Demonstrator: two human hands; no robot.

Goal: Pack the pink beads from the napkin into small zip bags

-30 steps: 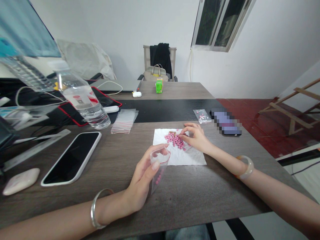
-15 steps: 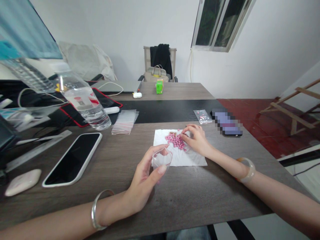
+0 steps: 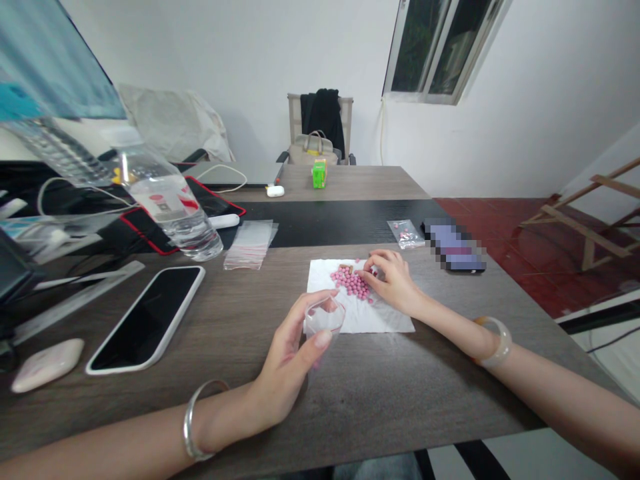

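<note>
My left hand (image 3: 295, 353) is curled round a small clear plastic bag (image 3: 323, 323), its mouth spread wide and facing up. A few pink beads show low in the bag, partly behind my thumb. On a white paper napkin (image 3: 385, 320) lies a heap of small pink beads (image 3: 353, 283). My right hand (image 3: 393, 280) rests over the heap's right side, thumb and forefinger closed in a pinch at the beads. What sits between those fingertips is too small to make out.
On the left are a white-cased phone (image 3: 147, 320), a water bottle (image 3: 173, 207), a stack of clear zip bags (image 3: 250, 243) and a white mouse (image 3: 47, 365). A small bag with beads (image 3: 405, 233) and another phone (image 3: 454, 247) lie right. Farther back stands a green box (image 3: 319, 173).
My right thumb and forefinger have shifted slightly left over the beads, with a rounder gap showing between them. My left hand and its bag stay where they were.
</note>
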